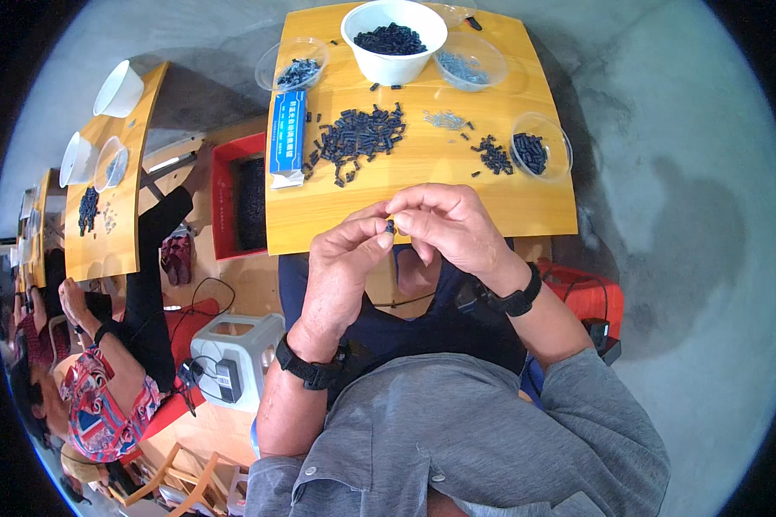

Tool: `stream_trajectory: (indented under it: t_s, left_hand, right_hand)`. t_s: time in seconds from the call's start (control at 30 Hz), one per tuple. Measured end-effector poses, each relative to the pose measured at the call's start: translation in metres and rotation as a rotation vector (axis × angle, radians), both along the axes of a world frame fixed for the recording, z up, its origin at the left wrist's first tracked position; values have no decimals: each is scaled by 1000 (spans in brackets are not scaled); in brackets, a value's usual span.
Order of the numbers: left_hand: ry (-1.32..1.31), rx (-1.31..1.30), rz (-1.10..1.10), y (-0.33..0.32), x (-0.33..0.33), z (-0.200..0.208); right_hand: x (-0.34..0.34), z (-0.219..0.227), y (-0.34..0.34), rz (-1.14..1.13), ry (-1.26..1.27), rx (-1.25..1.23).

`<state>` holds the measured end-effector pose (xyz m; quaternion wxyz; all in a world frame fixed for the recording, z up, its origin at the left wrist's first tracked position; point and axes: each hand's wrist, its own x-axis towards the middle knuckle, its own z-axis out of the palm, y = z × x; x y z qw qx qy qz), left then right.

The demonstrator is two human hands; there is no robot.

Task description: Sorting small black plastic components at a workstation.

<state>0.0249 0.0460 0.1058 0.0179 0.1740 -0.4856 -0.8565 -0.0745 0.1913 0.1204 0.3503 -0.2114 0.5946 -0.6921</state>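
Above the table's near edge, my left hand pinches a small black cylindrical part between thumb and forefinger. My right hand meets it from the other side. Its thumb and forefinger are closed at the part's upper end, and whatever lies between those fingertips is hidden. Beyond my hands a large heap of similar black parts lies on the yellow wooden table. To its right are a scatter of small pale clear pieces and a smaller pile of black parts.
A clear tub of black parts sits at the right edge. At the back stand a white bowl of black parts and two clear tubs. A blue box, a red crate and a seated person are leftward.
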Motion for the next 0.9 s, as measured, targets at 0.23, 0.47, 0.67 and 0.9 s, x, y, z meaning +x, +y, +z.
stream_trajectory:
  t_s: [0.23, 0.47, 0.67, 0.9]
  left_hand:
    - [-10, -105, 9, 4, -2, -2]
    - [22, -372, 108, 9, -3, -3]
    - [16, -278, 129, 11, -6, 0]
    - [-7, -60, 89, 9, -10, 4]
  right_hand:
    - [1, 2, -4, -3, 64, 87]
    - [4, 6, -10, -39, 83, 202]
    - [-1, -1, -8, -35, -85, 92]
    - [-5, -6, -3, 80, -526, 65]
